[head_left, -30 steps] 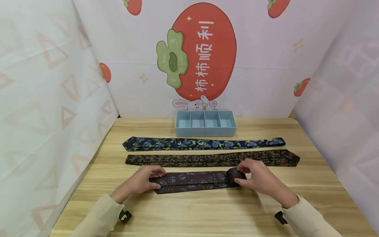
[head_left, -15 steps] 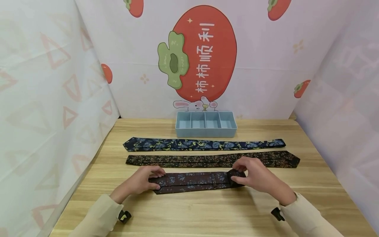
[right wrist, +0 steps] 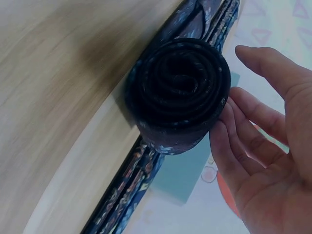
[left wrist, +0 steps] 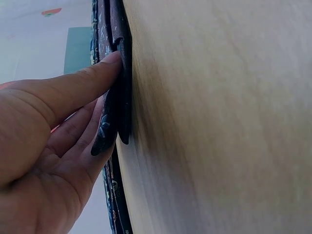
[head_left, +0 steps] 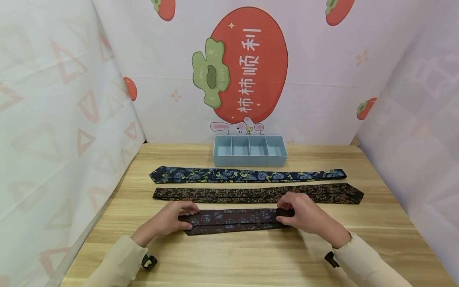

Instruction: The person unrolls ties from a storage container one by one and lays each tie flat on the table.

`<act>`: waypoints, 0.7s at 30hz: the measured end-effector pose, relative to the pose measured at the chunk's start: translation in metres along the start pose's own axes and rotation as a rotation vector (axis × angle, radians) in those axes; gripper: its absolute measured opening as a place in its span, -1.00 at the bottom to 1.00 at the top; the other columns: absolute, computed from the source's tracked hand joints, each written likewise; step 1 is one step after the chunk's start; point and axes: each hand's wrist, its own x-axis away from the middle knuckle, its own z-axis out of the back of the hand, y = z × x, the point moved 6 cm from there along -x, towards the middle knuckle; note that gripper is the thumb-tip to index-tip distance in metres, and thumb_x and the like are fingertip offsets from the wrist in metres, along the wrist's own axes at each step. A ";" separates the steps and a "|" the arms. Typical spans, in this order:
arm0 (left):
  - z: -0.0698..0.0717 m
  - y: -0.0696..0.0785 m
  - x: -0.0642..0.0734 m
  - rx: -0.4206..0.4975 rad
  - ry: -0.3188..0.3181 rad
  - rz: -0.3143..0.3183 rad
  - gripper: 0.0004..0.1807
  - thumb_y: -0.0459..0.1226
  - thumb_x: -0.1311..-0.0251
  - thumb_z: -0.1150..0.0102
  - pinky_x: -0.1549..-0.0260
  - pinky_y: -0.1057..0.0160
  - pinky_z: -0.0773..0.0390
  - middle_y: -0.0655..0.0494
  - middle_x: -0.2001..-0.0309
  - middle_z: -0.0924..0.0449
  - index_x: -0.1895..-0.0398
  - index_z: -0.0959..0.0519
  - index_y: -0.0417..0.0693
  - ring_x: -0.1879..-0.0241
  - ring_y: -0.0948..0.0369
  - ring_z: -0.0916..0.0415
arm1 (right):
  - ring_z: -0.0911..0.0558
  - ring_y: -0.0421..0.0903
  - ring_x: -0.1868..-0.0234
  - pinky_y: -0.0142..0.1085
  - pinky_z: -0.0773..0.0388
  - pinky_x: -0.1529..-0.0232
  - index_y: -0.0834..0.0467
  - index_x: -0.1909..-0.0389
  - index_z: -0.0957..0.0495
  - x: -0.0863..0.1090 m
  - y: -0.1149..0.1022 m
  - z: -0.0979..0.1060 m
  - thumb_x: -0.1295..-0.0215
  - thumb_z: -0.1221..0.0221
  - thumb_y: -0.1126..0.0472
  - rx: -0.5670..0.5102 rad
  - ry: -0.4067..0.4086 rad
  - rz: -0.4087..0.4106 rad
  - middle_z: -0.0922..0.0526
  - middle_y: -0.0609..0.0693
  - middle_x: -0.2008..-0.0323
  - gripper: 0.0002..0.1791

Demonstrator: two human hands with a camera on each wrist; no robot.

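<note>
A dark brown necktie (head_left: 229, 219) with blue flowers lies across the table, back side up, its right part wound into a roll (right wrist: 178, 97). My left hand (head_left: 167, 219) holds its wide left end, thumb at the near edge and fingers at the far edge. In the left wrist view the thumb (left wrist: 92, 78) presses on the tie's side. My right hand (head_left: 305, 213) is around the roll, fingers (right wrist: 229, 131) against its far side. The right wrist view shows the roll's spiral end, with the thumb standing a little off it.
Behind lie a black necktie with an orange-brown pattern (head_left: 215, 195) and a navy necktie with blue and yellow figures (head_left: 247, 175), both stretched flat. A light blue box with several compartments (head_left: 250, 161) stands at the back, before a printed cloth wall (head_left: 305, 59). Cloth also hangs at both sides.
The roll and my right hand have shifted slightly left, the fingers turning over the roll. My left hand stays at the wide end.
</note>
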 end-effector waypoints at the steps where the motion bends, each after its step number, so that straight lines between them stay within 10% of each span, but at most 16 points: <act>1: 0.000 0.000 0.000 0.003 -0.002 0.000 -0.51 -0.31 -0.11 -0.59 -0.12 0.11 -0.73 0.11 -0.08 -0.74 -0.14 -0.68 -0.03 -0.05 0.13 -0.71 | -0.63 -0.26 0.27 -0.31 -0.69 0.24 0.09 0.14 -0.72 0.001 0.002 0.001 -0.18 -0.55 0.14 0.007 0.007 -0.015 -0.67 -0.16 0.28 -0.72; 21: 0.008 -0.005 0.004 -0.006 -0.007 -0.003 -0.52 -0.29 -0.11 -0.59 -0.11 0.09 -0.73 0.11 -0.08 -0.74 -0.13 -0.68 -0.01 -0.04 0.13 -0.71 | -0.64 -0.25 0.28 -0.26 -0.70 0.26 0.08 0.21 -0.72 0.031 0.042 0.020 -0.16 -0.52 0.16 0.048 0.044 -0.162 -0.69 -0.17 0.30 -0.78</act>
